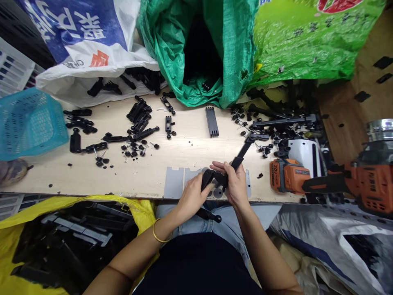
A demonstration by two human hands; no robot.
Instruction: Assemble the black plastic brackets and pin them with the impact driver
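My right hand (236,186) is wrapped round a long black jointed arm (242,152), which points up and to the right over the table. Close beside it, my left hand (190,196) grips a black plastic piece (207,178) at the arm's lower end; whether the two parts are joined I cannot tell, since fingers cover the spot. Below my left hand a black ball-ended link (208,214) shows above my lap. Flat grey plates (174,182) lie under my hands at the table's front edge.
Black links (139,114) and small screws (143,149) lie left of centre, a ribbed black block (211,122) in the middle. More parts crowd the right, near an orange cordless tool (373,184). A blue basket (58,123), green sack (172,78) and yellow sack (143,213) surround the table (92,176).
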